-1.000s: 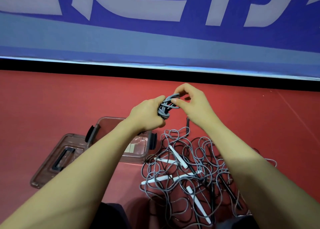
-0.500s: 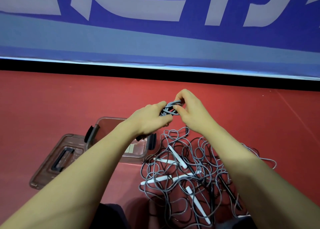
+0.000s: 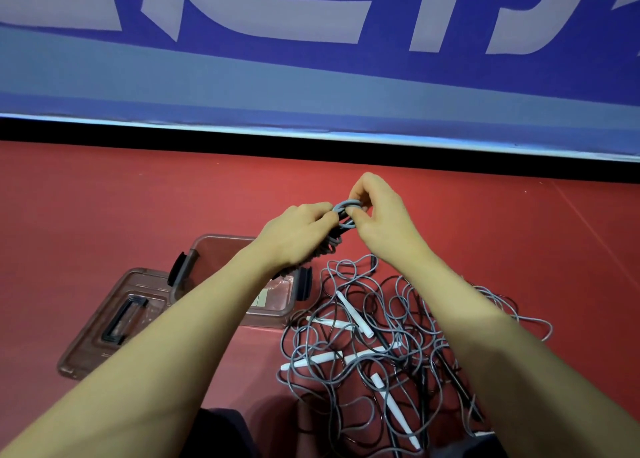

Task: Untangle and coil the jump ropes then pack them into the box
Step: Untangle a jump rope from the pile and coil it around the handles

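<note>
Both hands meet above the red floor [image 3: 104, 215], holding one coiled bundle of grey rope [image 3: 341, 227] between them. The left hand [image 3: 294, 239] grips the bundle from its 9 o'clock side, fingers [image 3: 320, 211] curled over the upper turns, while the lower turns hang out under the palm toward 6 o'clock. The right hand [image 3: 381, 225] comes in from 3 o'clock; its thumb and forefinger pinch a small loop at the top of the bundle, so the loop arches between the two fingertips and the other fingers stay curled above it. The hands all but touch across the bundle.

At 6 o'clock from the hands a tangled pile of ropes [image 3: 398, 346] lies on the floor, grey and black cords looped over each other with several white handles [image 3: 353, 313] and a few black ones mixed in. Just beside the pile, at its 9 o'clock, stands a clear plastic box [image 3: 214, 253] with black latches, partly hidden by the left forearm. Its lid [image 3: 104, 326], with a black handle, lies flat on the floor against the box's 8 o'clock side. A blue banner [image 3: 311, 76] with pale lettering runs along the far wall at 12 o'clock.
</note>
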Motion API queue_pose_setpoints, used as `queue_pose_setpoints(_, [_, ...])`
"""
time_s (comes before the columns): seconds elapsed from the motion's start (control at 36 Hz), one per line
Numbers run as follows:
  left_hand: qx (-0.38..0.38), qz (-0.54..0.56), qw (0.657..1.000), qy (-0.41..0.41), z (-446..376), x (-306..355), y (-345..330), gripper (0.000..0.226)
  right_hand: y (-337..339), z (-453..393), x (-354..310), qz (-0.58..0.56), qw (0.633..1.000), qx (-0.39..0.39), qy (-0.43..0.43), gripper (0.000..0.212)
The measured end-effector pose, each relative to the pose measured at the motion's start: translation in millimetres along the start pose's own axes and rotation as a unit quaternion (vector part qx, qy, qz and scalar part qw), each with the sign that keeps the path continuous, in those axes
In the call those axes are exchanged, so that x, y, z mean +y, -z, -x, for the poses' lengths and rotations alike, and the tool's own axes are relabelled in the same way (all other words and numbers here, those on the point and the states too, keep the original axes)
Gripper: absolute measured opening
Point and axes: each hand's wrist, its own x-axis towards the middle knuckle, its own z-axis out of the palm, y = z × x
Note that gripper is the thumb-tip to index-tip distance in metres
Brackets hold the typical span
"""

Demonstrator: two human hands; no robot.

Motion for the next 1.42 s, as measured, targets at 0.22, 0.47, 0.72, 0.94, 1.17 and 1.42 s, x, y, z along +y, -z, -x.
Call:
queue_pose_setpoints(0.22, [0.001, 0.031, 1.000, -0.003, 1, 4, 3, 0.036, -2, 0, -3, 0.007, 0.999, 0.034, 0.006, 0.020])
queue_pose_setpoints(0.47, [0.030, 0.016, 0.999, -0.007, 3, 11, 3, 0.048, -3, -1, -6, -0.086, 0.994, 0.059, -0.025, 0.022])
queue_pose_setpoints(0.72, [-0.006, 0.011, 1.000, 0.026, 0, 17, 3, 0.033, -3, 6, -1, -0.125, 0.987, 0.080, -0.062, 0.030])
queue_pose_setpoints(0.94, [0.078, -0.062, 0.995, 0.019, 3, 19, 2, 0.028, 2, 5, -6, -0.218, 0.971, 0.030, -0.095, 0.027])
queue_pose_setpoints(1.17, [0.079, 0.068, 0.994, 0.012, 3, 20, 5, 0.028, 15, 3, -2, -0.411, 0.902, -0.035, -0.125, 0.038])
queue_pose_setpoints(1.42, [0.054, 0.093, 0.994, -0.005, 8, 22, 7, 0.024, 9, 4, -4, -0.489, 0.859, 0.002, -0.150, 0.025])
